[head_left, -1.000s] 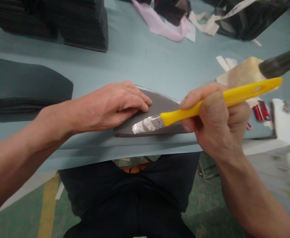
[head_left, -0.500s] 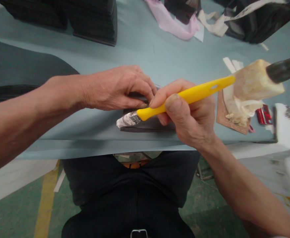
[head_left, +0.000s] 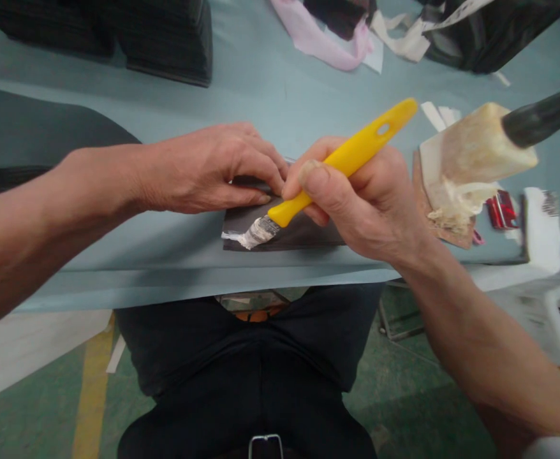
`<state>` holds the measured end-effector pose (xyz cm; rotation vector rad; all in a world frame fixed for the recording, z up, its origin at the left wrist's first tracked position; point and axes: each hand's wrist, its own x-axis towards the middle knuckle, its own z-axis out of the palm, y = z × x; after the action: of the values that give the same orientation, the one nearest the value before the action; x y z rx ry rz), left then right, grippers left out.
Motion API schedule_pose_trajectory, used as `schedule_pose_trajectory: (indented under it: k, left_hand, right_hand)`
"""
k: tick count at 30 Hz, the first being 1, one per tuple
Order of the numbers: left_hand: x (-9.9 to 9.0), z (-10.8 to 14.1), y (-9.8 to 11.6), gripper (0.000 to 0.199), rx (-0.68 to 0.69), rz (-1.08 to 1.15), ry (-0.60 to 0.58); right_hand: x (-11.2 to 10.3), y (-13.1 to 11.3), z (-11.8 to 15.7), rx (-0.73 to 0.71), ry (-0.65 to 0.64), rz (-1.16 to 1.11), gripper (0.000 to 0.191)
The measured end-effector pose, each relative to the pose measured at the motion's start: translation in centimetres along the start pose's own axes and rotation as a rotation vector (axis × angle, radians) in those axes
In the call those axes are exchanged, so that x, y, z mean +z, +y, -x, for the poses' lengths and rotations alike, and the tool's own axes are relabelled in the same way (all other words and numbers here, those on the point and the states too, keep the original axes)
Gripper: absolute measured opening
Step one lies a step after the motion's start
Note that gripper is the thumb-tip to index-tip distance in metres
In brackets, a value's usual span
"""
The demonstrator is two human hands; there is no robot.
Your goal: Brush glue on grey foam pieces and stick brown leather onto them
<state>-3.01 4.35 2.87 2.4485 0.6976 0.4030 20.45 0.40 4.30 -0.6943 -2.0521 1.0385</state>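
Note:
A yellow-handled brush (head_left: 356,145) is gripped in my right hand (head_left: 366,197), its handle tilted up to the right. White paste coats the bristles, which touch the near left part of a dark grey piece (head_left: 303,233). A white smear lies along that edge. My left hand (head_left: 213,169) rests on the far left part of the piece, thumb and fingers close together on it. What lies under its fingertips is partly hidden. The two hands nearly touch.
Dark stacks (head_left: 165,38) stand at the back left, above a large dark sheet (head_left: 36,131). On the blue-green table (head_left: 270,95) a pink cloth (head_left: 309,38) lies at the back. At right are a crusted whitish container (head_left: 471,146) and a red object (head_left: 502,209).
The brush handle has swung more upright. Its bristles have moved slightly right and now press on the dark piece, where a white smear shows. My left hand has barely moved relative to the piece.

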Motion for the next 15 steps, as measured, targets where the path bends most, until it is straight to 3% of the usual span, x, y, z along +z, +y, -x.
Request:
schedule_pose_trajectory:
  k: [5,10,15]
  left_hand:
    - [0.2,0.1,0.3,0.061,-0.002,-0.055,-0.007]
    - [0.0,0.5,0.1,0.07,-0.042,-0.121,0.013]
    - [0.3,1.0,-1.3,0.056,-0.021,-0.145,0.061]
  right_hand:
    - [-1.6,-0.4,0.4,0.044,-0.016,0.104,0.056]
    - [-3.4,-0.1,1.3,0.084,-0.028,0.083,0.049]
    - [-5.1,0.0,2.2,0.11,-0.038,0.082,0.055]
